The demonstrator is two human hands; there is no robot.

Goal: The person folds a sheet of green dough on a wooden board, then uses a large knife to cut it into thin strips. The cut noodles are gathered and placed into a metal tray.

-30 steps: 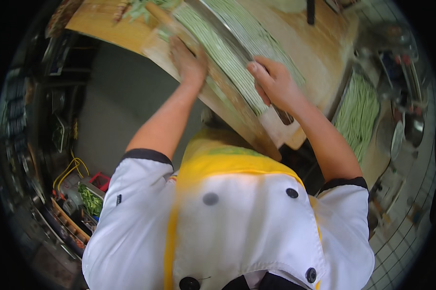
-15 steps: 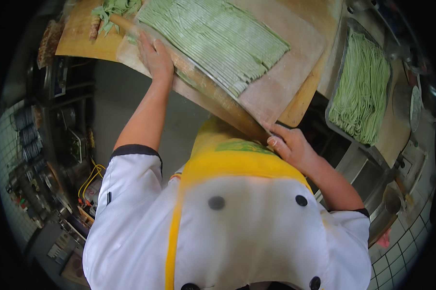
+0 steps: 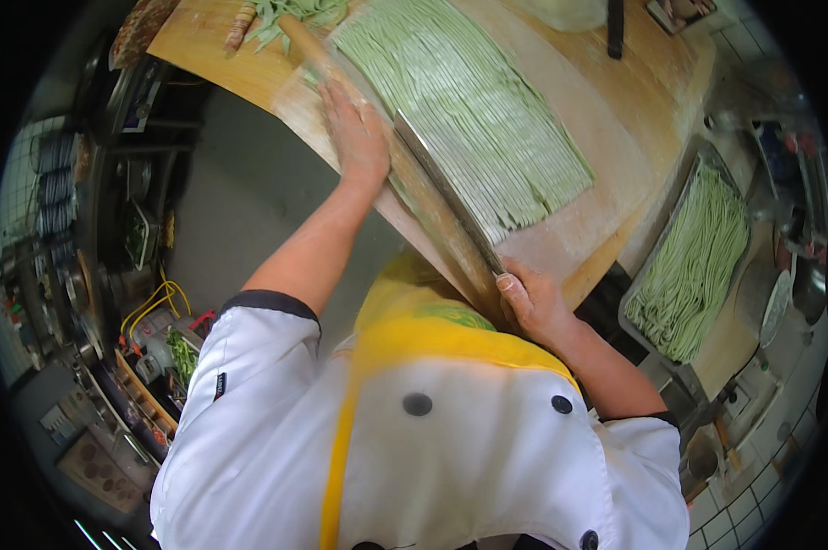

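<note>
A floured sheet of green dough, sliced into many narrow strips, lies on a pale floured sheet on the wooden board. Along its near-left edge runs a long wooden rolling pin. My left hand rests on the pin with fingers stretched along it. Beside the pin, a long straight knife blade lies at the edge of the strips. My right hand is closed around the knife's near end; its handle is hidden in my grip.
To the right, a metal tray holds a heap of green noodles. Dough scraps lie at the far left of the board. A dark-handled tool is at the far edge. Shelves with kitchen goods stand at left, beyond the floor gap.
The view has shifted, so the board sits farther right. The knife blade now shows clearly between the rolling pin and the strips. Both hands keep their places along the pin and knife.
</note>
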